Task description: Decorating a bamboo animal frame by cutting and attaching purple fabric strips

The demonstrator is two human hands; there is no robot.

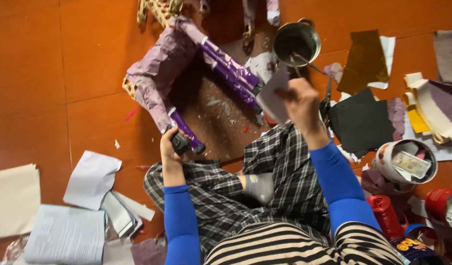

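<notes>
The left hand [170, 143] was closed around the lower end of a purple paper-covered frame [186, 73] — a bent, tube-built thing lying on the floor in front of the person's crossed legs, its far corner near a woven basket piece at the top edge. The right hand [300, 100] was pinched shut on a pale purple scrap of paper [274, 98], held up just beside the frame's right-hand tube [231, 68]. A small steel pot [297, 41] stood just beyond that hand with a stick resting in it (what it held could not be told).

To lay the scrap well, it seemed wise to keep the left grip firm so the frame did not roll, and to press the paper down from one edge so it wrapped the tube without creases.

The surface was an orange-brown tiled floor [44, 73], littered with paper flecks. Black sheets [361, 120] lay to the right, with a round tub [406, 162] and a red can [387, 216] nearer the person; white papers and a booklet [66, 233] sat at the left — a crowded working spot.
</notes>
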